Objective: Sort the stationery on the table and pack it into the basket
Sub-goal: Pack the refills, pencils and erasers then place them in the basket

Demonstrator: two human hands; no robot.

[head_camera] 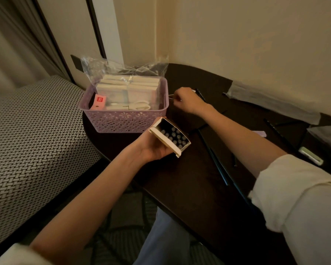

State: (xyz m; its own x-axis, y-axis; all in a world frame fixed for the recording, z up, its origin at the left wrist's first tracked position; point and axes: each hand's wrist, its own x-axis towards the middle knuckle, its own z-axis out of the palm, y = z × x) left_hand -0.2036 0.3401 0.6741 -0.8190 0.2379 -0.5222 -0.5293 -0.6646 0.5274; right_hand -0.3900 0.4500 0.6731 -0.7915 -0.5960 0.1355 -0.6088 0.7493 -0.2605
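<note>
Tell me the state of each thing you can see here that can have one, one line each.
White cardboard pen box: open, partly filled with pens, held tilted.
Left hand: grips the pen box.
Right hand: fingers curled, pinching something thin beside the basket.
Lilac perforated plastic basket: upright on the table, partly packed.
White scissors: closed, lying in the basket.
Black pens: loose on the dark table.

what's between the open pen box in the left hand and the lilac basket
Nothing: in the head view the pen box, held by the left hand, overlaps the basket front wall, so no gap shows.
</note>
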